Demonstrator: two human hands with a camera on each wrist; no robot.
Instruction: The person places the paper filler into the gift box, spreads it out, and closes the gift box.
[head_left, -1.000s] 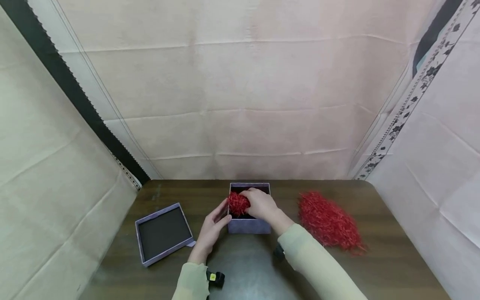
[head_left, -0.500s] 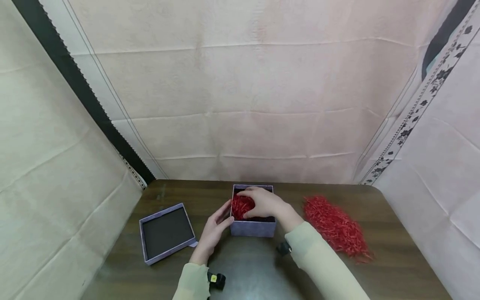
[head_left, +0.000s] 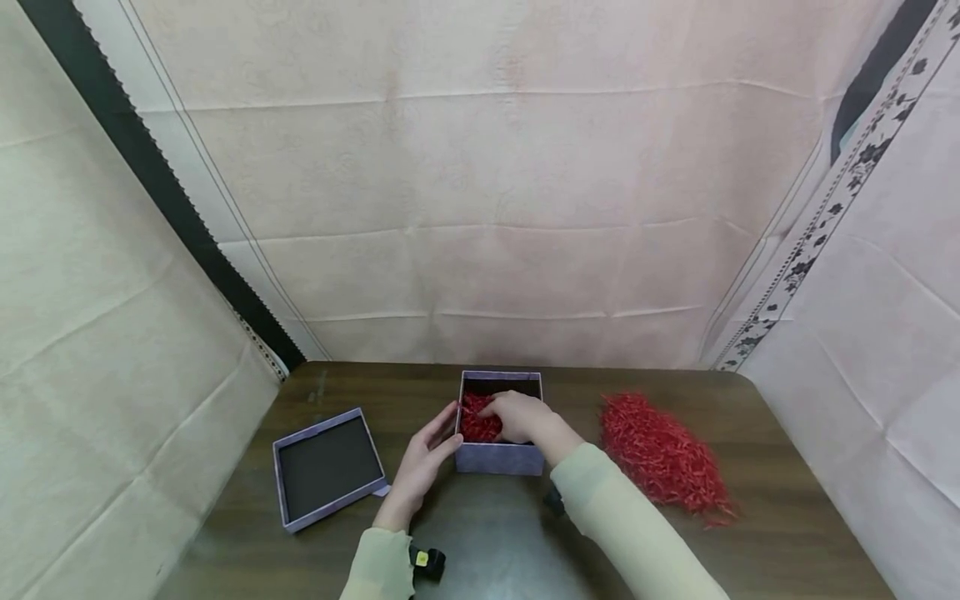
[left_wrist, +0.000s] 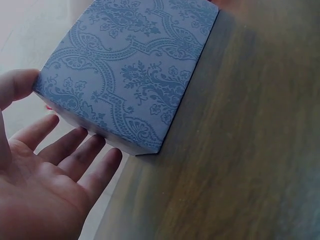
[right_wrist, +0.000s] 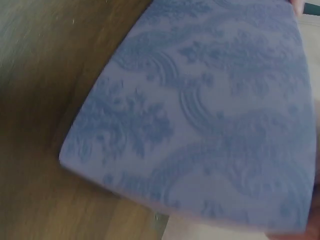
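Observation:
An open purple-blue patterned box [head_left: 498, 459] stands on the table, with a clump of red shredded paper [head_left: 474, 427] in its left part. My right hand [head_left: 525, 419] reaches into the box, thumb and fingers curved about the clump's right side; some fingertips are hidden in it. Along the box's left side lie the straight fingers of my left hand [head_left: 422, 463], the thumb at the near corner. In the left wrist view this hand [left_wrist: 47, 185] touches the box's side and corner. The right wrist view is mostly filled by the box wall [right_wrist: 200, 115].
Left of the box lies its lid [head_left: 330, 468], dark inside up, a small ribbon tab at its corner. A large heap of red shredded paper [head_left: 663, 454] lies at the right. Pale cloth [head_left: 487, 208] hangs behind the wooden table [head_left: 780, 517].
My right hand first shifts over the clump in the box, then sinks lower into it; the clump now sits deeper. The left hand stays at the box's side. The head view shifts slightly.

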